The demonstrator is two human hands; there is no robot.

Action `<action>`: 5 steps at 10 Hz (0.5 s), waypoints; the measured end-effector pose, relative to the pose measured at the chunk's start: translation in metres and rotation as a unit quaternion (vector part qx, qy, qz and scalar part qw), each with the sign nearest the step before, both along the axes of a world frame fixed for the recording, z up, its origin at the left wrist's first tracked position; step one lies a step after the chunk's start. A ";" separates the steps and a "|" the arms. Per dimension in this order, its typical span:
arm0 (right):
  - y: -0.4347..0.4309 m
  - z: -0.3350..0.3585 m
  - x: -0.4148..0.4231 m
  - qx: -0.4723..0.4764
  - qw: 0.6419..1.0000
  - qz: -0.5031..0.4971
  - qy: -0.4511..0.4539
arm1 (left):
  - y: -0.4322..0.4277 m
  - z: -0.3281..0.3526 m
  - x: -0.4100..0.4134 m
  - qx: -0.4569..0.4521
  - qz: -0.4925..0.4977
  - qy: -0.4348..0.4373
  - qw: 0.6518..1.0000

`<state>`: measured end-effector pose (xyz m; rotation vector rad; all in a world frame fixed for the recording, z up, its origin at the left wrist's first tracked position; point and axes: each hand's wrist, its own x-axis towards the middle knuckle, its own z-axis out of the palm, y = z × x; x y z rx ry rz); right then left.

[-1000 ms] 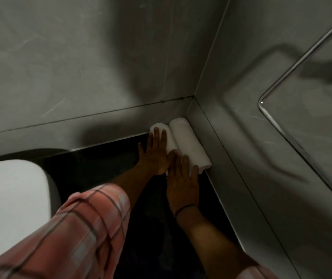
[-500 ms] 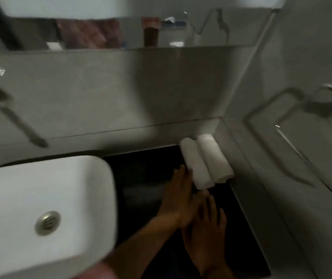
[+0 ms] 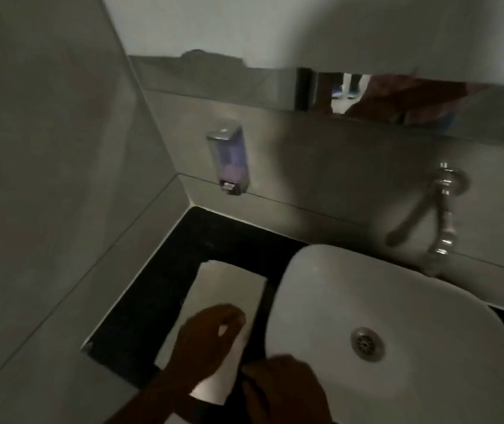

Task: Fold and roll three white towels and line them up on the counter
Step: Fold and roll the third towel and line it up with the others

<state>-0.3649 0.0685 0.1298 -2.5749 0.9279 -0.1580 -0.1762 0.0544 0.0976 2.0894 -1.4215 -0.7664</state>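
Low in the dim, motion-blurred view, the person's left hand hovers over or rests on a flat, folded white cloth towel, fingers curled with thumb and fingertips close together; whether it pinches the cloth cannot be told. The right hand sits just beside the towel's near right corner, knuckles up, and its grip cannot be told either. The towel lies as a long strip on the glossy black stone counter, between the grey tiled side wall and the white rounded ceramic basin, its right edge near the basin's rim. Likely risks: the slick counter lets the strip slide as rolling starts, so the roll skews or loosens, and the tight gap by the basin could snag an edge. The basin holds nothing visible but its metal drain. A wall-mounted clear soap dispenser holds purple liquid. A chrome tap juts from the back wall.
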 end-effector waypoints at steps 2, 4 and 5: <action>-0.141 -0.016 0.167 -0.027 0.968 -0.004 0.248 | -0.078 -0.029 0.149 0.101 -0.114 -0.170 0.974; -0.182 -0.084 0.184 -0.057 0.916 -0.093 0.387 | -0.114 -0.052 0.173 0.145 -0.244 -0.307 0.908; -0.174 -0.081 0.180 0.005 0.927 -0.128 0.352 | -0.107 -0.029 0.183 0.115 -0.219 -0.307 0.919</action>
